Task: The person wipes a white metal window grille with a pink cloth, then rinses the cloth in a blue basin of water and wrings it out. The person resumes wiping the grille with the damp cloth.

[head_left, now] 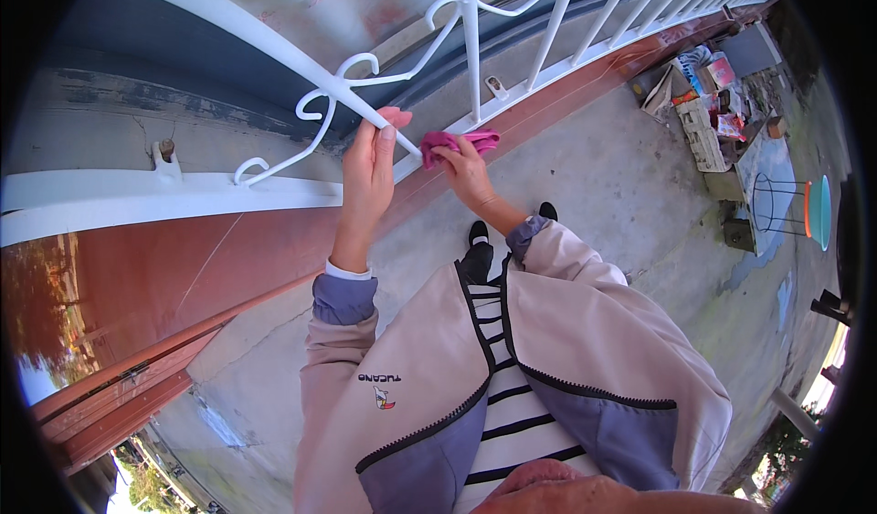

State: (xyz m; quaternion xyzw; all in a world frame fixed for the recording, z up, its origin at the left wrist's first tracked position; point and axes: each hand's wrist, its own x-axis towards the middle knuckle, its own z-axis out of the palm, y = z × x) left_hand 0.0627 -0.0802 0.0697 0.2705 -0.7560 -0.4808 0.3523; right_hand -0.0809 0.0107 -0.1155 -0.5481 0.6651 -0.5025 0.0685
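Observation:
My left hand (371,161) is closed round a white metal bar (288,51) of the window grille, its thumb lying along the front. In my right hand (471,177) is a crumpled magenta cloth (460,145), pressed at the grille's white bottom rail (507,107) beside the foot of that bar. White scrollwork (318,130) curls off the bar just above my left hand. Part of the rail behind the cloth and my hands is hidden.
Below the grille runs a glossy red-brown wall (205,253). Cardboard boxes and packets (712,103) are heaped on the right, near a turquoise basin (819,212) on a wire stand (777,202). Concrete floor (589,171) lies under my feet. Behind the grille is a concrete sill (89,127).

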